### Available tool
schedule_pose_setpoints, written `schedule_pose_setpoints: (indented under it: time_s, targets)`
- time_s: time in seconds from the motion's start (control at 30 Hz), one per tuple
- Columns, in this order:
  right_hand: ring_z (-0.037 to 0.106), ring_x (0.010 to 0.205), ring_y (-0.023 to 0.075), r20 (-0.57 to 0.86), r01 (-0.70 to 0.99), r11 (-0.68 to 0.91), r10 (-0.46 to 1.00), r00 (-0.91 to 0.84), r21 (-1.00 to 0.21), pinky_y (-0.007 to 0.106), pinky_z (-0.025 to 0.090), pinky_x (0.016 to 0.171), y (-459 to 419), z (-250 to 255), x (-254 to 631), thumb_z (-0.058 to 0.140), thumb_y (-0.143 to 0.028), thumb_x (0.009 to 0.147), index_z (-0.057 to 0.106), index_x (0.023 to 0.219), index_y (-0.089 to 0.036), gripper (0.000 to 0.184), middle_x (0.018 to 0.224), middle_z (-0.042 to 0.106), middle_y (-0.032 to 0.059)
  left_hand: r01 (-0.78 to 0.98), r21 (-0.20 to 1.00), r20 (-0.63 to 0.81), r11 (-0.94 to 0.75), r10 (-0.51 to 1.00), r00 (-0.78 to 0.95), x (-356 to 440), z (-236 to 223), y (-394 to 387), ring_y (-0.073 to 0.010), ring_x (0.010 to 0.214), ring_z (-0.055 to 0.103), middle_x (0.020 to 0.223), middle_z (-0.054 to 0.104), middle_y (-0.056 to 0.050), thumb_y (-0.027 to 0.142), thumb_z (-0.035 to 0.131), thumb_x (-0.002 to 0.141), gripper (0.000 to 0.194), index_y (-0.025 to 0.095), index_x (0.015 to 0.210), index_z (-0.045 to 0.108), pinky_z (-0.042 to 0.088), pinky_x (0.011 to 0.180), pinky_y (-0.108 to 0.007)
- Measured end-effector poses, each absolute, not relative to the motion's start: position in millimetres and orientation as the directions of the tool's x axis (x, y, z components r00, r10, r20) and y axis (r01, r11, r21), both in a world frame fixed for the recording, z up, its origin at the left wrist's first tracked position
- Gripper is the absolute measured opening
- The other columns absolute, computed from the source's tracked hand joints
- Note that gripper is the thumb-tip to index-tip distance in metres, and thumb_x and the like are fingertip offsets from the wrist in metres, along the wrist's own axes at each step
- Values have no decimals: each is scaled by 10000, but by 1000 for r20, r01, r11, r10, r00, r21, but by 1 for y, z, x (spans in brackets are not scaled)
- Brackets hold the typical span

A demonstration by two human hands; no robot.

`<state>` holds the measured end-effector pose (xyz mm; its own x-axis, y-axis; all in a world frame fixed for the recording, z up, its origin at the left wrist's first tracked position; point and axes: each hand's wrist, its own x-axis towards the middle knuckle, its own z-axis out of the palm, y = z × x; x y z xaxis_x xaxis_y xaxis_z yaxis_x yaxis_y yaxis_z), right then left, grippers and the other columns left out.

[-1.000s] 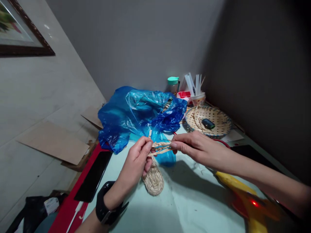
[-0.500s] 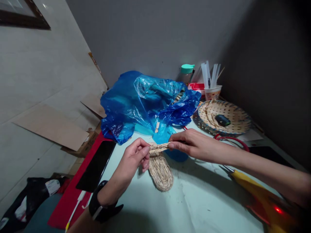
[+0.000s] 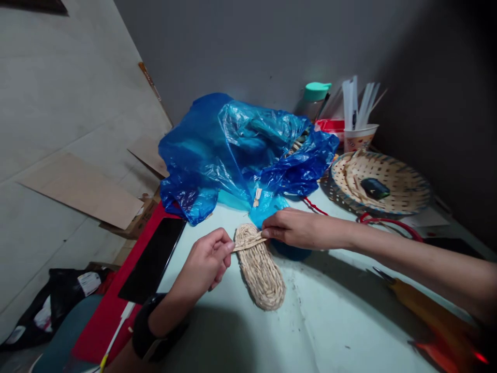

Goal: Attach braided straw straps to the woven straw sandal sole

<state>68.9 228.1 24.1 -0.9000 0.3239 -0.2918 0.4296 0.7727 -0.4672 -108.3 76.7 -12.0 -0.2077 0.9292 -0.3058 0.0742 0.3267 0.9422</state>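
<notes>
Pale counter (image 3: 330, 305): our left fingers (image 3: 227, 248) and right fingers (image 3: 269, 221) pinch straw strip (image 3: 249, 242) across woven sole (image 3: 263, 280), seemingly positioning it; next needs steadiness.

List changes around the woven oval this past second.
The left hand shifted left, uncovering the far end of the woven oval; the straw strip, its strands spread before, now runs bunched across it. That hand and the right hand still pinch the strip. Blue bag and basket unmoved.
</notes>
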Motion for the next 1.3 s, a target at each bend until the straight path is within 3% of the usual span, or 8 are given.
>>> schedule_pose_setpoints:
  time_s: [0.2, 0.33, 0.47, 0.67, 0.83, 0.97, 1.1, 1.3]
  targets:
    - [620, 748, 145, -313, 515, 709, 410, -857, -482, 331, 523, 723, 225, 22, 70, 523, -331, 996, 636, 988, -156, 209, 870, 651, 12, 79, 915, -369, 396, 898, -240, -101, -12, 79, -28, 281, 319, 514, 496, 102, 320, 560, 885, 232, 204, 698, 482, 199, 264, -131]
    - [571, 687, 147, -320, 537, 665, 432, -843, -519, 271, 422, 638, 225, 23, 69, 504, -241, 977, 641, 937, -168, 160, 778, 639, 24, 68, 918, -366, 391, 901, -235, -101, -14, 82, -25, 275, 321, 492, 487, 111, 323, 582, 873, 246, 203, 687, 476, 213, 269, -130]
    - [543, 706, 176, -336, 554, 635, 440, -832, -539, 288, 356, 637, 225, 21, 71, 474, -240, 972, 649, 919, -172, 195, 783, 641, 60, 53, 927, -354, 372, 911, -211, -106, -17, 82, -29, 274, 355, 485, 500, 106, 348, 602, 862, 255, 195, 687, 496, 246, 262, -129]
    - [533, 759, 177, -345, 478, 547, 334, -877, -687, 284, 397, 692, 234, 13, 80, 425, -280, 991, 677, 949, -168, 279, 829, 627, 55, -16, 916, -397, 401, 899, -185, -114, -20, 83, -54, 296, 450, 549, 585, 70, 349, 665, 806, 237, 174, 691, 554, 348, 257, -153]
    - [521, 674, 146, -340, 409, 337, 247, -907, -848, 257, 446, 625, 248, 6, 86, 491, -303, 954, 738, 1026, -152, 299, 746, 607, 24, -102, 897, -443, 431, 879, -178, -114, -14, 82, -64, 310, 488, 553, 613, 55, 308, 700, 792, 219, 165, 691, 569, 386, 270, -158]
    - [579, 681, 138, -337, 387, 116, 310, -889, -915, 261, 495, 652, 251, 11, 86, 607, -295, 878, 767, 1015, -144, 259, 773, 671, 32, -193, 885, -456, 423, 872, -177, -117, -7, 81, -69, 349, 545, 574, 641, 41, 299, 736, 787, 225, 157, 718, 575, 407, 317, -144]
    - [616, 689, 114, -319, 308, -92, 399, -860, -947, 250, 528, 707, 249, 17, 85, 714, -290, 805, 780, 1013, -176, 246, 766, 694, 4, -325, 851, -481, 413, 861, -164, -121, -2, 81, -49, 389, 541, 588, 645, 49, 336, 803, 740, 304, 172, 764, 548, 395, 346, -116]
    - [673, 735, 133, -338, 204, -324, 441, -831, -924, 301, 577, 781, 242, 6, 77, 813, -324, 717, 778, 936, -166, 272, 876, 739, 43, -474, 796, -481, 378, 869, -115, -111, -4, 81, -12, 391, 466, 608, 628, 61, 333, 817, 737, 322, 175, 759, 538, 321, 339, -87]
